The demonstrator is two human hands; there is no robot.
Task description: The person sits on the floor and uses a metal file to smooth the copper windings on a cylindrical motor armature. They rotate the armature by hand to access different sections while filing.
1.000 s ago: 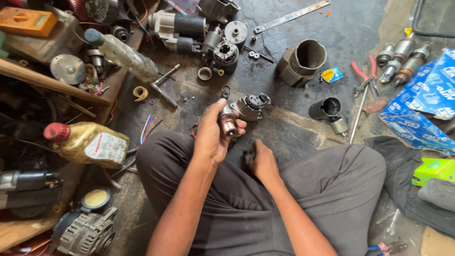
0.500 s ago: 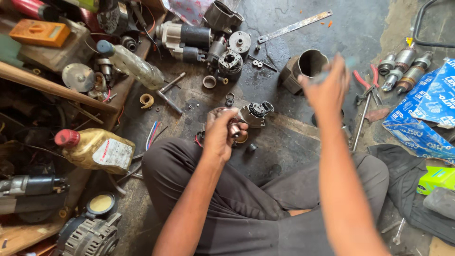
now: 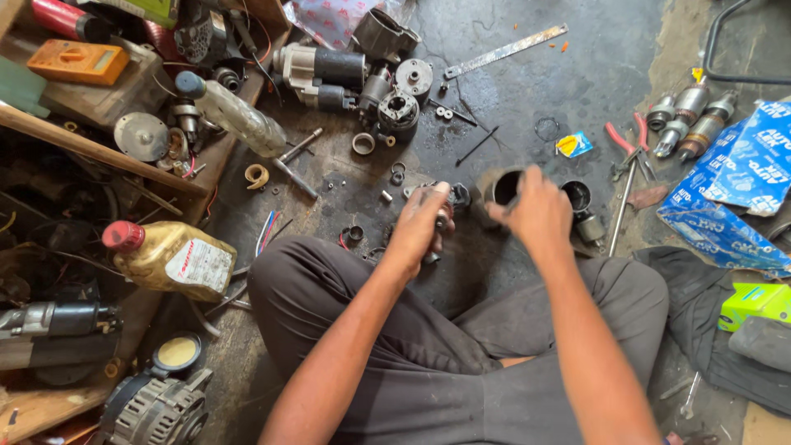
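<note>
I am gripping the grey cylindrical metal housing (image 3: 499, 188) at frame centre, on the floor, with my right hand (image 3: 537, 208) closed over its rim; it looks heavy, rigid, greasy. My left hand (image 3: 421, 226) is clutching the small dark metal motor part (image 3: 445, 196) beside it.

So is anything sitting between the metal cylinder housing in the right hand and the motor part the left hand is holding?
Nothing visible. The right hand grips the cylinder housing just beside the motor part in the left hand; only a narrow strip of bare floor shows between them.
</note>
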